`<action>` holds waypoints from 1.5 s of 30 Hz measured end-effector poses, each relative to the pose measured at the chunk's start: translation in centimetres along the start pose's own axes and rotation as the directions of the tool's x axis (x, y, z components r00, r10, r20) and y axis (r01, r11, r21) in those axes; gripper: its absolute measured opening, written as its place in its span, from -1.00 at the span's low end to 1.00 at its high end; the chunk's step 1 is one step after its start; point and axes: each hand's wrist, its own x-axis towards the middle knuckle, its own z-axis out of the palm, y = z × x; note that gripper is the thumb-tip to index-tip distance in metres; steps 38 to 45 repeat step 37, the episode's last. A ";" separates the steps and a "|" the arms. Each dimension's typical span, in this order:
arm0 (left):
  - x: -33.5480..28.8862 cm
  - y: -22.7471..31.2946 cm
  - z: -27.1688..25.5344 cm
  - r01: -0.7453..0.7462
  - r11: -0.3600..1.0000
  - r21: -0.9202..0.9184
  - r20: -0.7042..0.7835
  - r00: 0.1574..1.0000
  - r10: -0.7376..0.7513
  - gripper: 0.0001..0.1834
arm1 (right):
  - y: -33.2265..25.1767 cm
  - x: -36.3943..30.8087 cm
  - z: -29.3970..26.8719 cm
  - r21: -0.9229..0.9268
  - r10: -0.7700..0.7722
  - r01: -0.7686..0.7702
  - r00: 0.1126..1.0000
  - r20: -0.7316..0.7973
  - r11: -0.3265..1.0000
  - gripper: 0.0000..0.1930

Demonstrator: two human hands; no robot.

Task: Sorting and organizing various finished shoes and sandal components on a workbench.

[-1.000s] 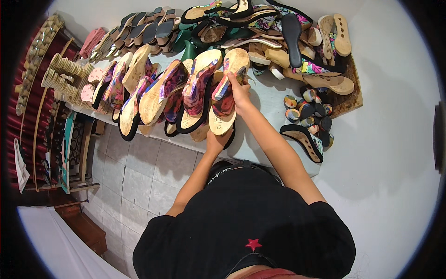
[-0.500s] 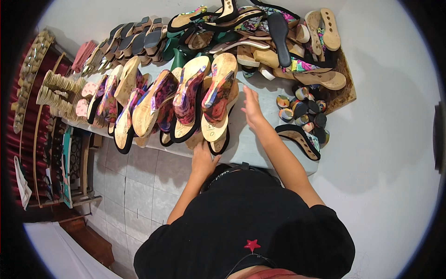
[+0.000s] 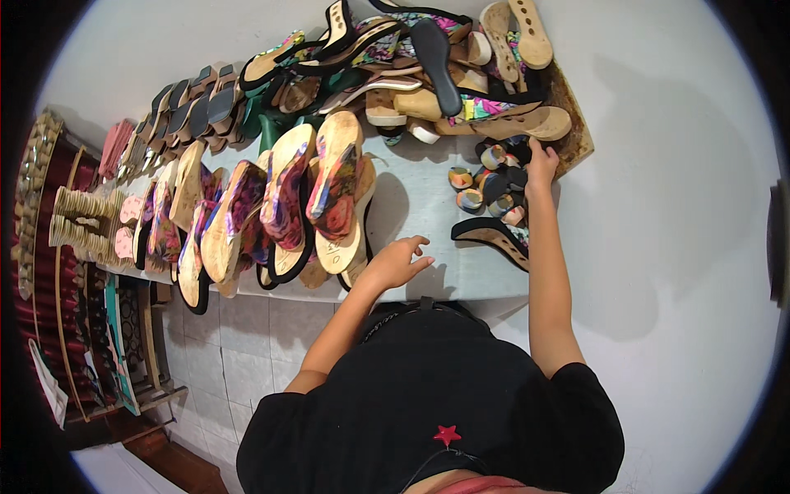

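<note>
At the table's right side my right hand (image 3: pixel 541 171) is among the loose pieces, just below the tip of a tan wooden sole (image 3: pixel 527 125). Its fingers are bent together, and what they hold, if anything, is hidden. Several round heel pieces (image 3: pixel 470 199) with striped, coloured ends lie beside it. A black-edged wedge sandal (image 3: pixel 492 232) rests below them. My left hand (image 3: pixel 401 263) hovers over the table's near edge, fingers apart and nothing in it. To its left stands a row of wooden-soled sandals with floral straps (image 3: pixel 333 193), propped against one another.
A heap of mixed sandals and soles (image 3: pixel 395 78) fills the table's back right, beside a brown board (image 3: pixel 580 136) at the wall. Dark-soled shoes (image 3: pixel 222 107) line the back left. Stacked pale soles (image 3: pixel 86 216) and a rack (image 3: pixel 123 337) are at the far left.
My right hand has moved from beside the floral sandals to the loose heel pieces on the right. My left hand has come away from the nearest sandal. The view has shifted right.
</note>
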 end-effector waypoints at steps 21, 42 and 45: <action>11.6 1.2 1.6 -0.017 0.981 -0.192 -0.190 0.982 -0.020 -0.37 | -10.7 -1.6 -2.8 -0.347 -0.816 0.760 0.578 -0.026 0.549 -0.68; 11.4 3.3 2.0 -0.270 0.837 -0.475 -0.476 0.879 0.013 -0.27 | -2.9 -3.8 1.9 0.118 -0.435 0.542 0.507 0.744 0.832 -0.15; 11.4 3.3 2.0 -0.270 0.837 -0.475 -0.476 0.879 0.013 -0.27 | -2.9 -3.8 1.9 0.118 -0.435 0.542 0.507 0.744 0.832 -0.15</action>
